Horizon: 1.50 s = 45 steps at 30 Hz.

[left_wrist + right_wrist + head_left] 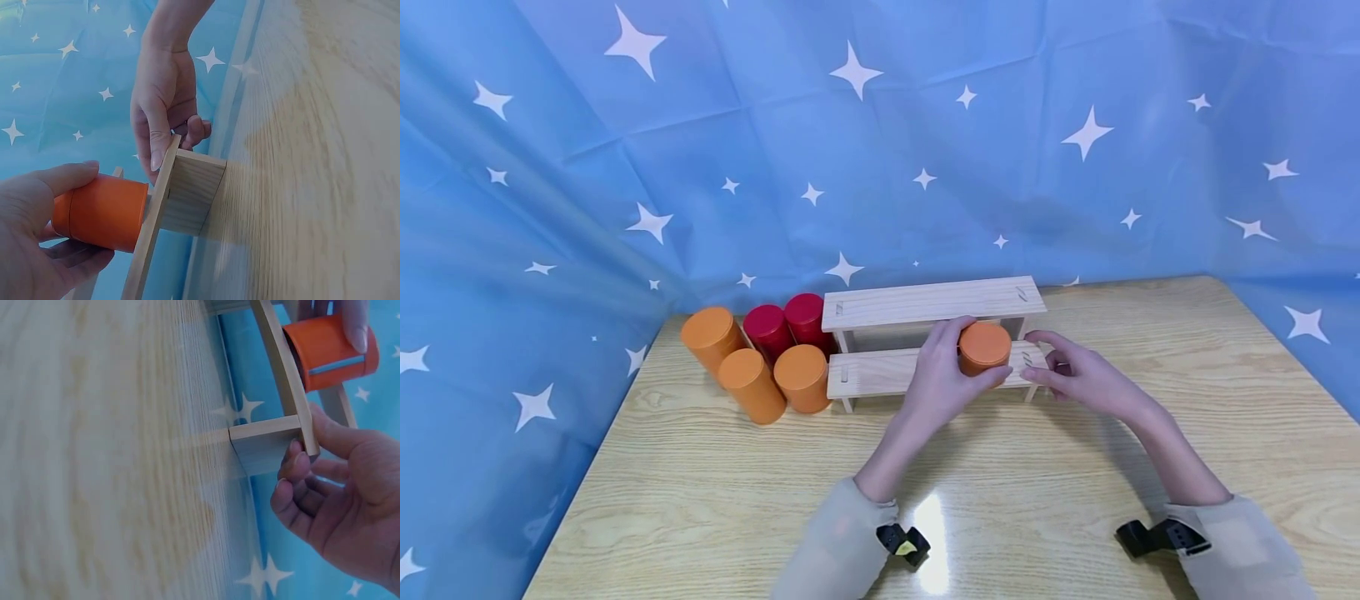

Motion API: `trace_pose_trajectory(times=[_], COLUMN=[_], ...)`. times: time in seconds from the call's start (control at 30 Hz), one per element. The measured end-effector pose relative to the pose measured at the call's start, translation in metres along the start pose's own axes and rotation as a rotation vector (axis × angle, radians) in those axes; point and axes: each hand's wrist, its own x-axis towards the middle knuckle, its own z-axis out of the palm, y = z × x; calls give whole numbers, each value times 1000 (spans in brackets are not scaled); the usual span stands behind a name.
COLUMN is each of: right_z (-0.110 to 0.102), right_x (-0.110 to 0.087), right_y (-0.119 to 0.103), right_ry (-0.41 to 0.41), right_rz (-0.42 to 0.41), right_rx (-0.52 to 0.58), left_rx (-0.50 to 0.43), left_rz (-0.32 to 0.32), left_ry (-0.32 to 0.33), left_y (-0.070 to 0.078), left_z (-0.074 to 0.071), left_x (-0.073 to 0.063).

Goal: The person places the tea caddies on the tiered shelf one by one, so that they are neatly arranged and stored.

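Observation:
My left hand (942, 375) grips a small orange canister (984, 346) with thumb and fingers on opposite sides. In the left wrist view the canister (103, 211) stands with its base right at the board of the lower step. That step belongs to a two-tier pale wooden rack (880, 372). My right hand (1078, 371) pinches the right end of this lower board (294, 381), thumb on its top and fingers curled underneath. A narrow pale strip runs along the side of the canister (325, 353) in the right wrist view.
Left of the rack stand several orange canisters (752, 387) of differing heights and two red canisters (805, 317). The upper step (932, 302) rises behind the lower one. A blue star-patterned cloth (880, 150) hangs behind the wooden table (700, 500).

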Motion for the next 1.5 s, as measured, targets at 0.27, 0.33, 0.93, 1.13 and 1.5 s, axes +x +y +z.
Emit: trace_pose_trajectory(times=[0.27, 0.33, 0.93, 1.13, 1.5], right_z=[-1, -1, -1, 0, 1], right_x=[0, 0, -2, -1, 0], right_y=[-1, -2, -4, -1, 0], right_ry=[3, 2, -1, -4, -2], right_rz=[2, 3, 2, 3, 6], right_rx=[2, 6, 22, 28, 18], left_rx=[-22, -20, -31, 4, 50], left_rz=[-4, -19, -76, -90, -84], left_ry=[0, 3, 22, 3, -25], left_y=[-1, 1, 4, 7, 10], left_z=[13, 16, 24, 19, -4], left_x=[7, 8, 11, 7, 1])
